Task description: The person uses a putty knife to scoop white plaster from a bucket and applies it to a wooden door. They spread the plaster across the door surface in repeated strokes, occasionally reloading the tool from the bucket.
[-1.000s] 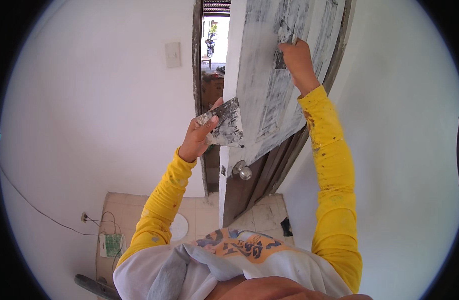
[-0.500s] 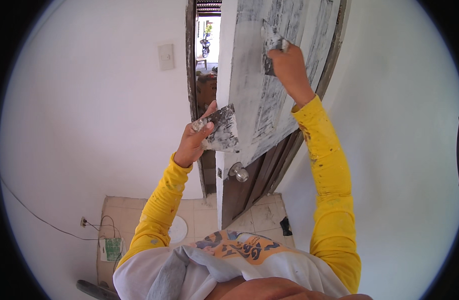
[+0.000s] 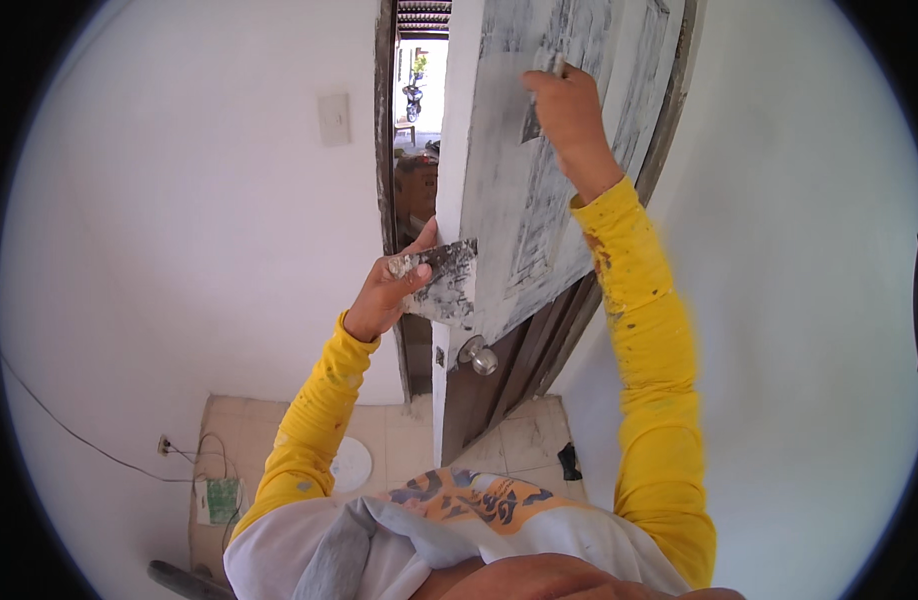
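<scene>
I'm watching the right hand (image 3: 571, 115) pressing a small putty knife (image 3: 539, 105) against the upper part of the door (image 3: 509, 190), fingers clenched round its handle, the blade lying flat on the panel. I'm judging this as the spreading step: filler is going onto the door face, stroke by stroke. The left hand (image 3: 391, 292) is gripping a wider scraper (image 3: 441, 284) by its handle, blade caked grey and white, hovering just beside the door's free edge, above the round metal knob (image 3: 477, 354). The next move, I reckon, is calling for a steady drag with even pressure, then a reload off that wider blade. The door is standing ajar in its frame (image 3: 386, 150), its face streaked white over grey, patchy and uneven. The blade is partly hidden, so how much filler it's carrying I can't tell.
</scene>
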The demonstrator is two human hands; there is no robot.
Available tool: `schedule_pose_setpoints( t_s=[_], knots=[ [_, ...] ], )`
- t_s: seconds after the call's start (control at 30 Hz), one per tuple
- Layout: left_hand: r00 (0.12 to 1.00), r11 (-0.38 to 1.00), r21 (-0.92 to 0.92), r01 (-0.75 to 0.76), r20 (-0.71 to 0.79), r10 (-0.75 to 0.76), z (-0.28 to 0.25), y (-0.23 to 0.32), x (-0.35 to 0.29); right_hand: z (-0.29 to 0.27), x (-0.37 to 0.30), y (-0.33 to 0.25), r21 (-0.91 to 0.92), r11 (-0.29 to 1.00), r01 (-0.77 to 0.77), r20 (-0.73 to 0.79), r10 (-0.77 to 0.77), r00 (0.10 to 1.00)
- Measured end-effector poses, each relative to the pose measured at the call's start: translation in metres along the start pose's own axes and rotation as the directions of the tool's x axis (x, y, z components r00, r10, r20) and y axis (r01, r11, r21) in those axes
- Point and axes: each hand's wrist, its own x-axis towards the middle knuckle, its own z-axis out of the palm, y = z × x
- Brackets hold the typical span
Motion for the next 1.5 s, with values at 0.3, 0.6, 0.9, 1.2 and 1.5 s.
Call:
schedule_pose_setpoints(
  t_s=[0.3,0.6,0.9,1.2,1.5],
  knots=[
    [1.000,1.000,-0.013,0.021,-0.001,-0.021,-0.006,0.007,-0.012,0.020,-0.092,-0.016,-0.083,0.919,0.385,0.139,-0.372,0.918],
    [1.000,0.996,0.091,-0.019,0.012,0.018,0.001,-0.004,-0.012,-0.002,-0.007,0.003,-0.116,0.969,0.220,0.038,-0.217,0.975],
    [0.998,0.989,0.127,-0.069,0.000,0.070,-0.006,-0.010,-0.010,0.006,-0.095,0.027,0.011,0.927,0.375,0.240,-0.366,0.899],
    [0.992,0.997,0.002,0.073,-0.105,-0.072,-0.043,-0.053,-0.017,-0.001,-0.053,0.086,-0.261,0.714,0.649,0.241,-0.603,0.760],
    [0.975,0.970,-0.109,0.217,-0.014,-0.220,-0.047,-0.065,-0.008,-0.002,-0.080,0.151,-0.231,0.724,0.650,0.417,-0.530,0.738]
  ],
)
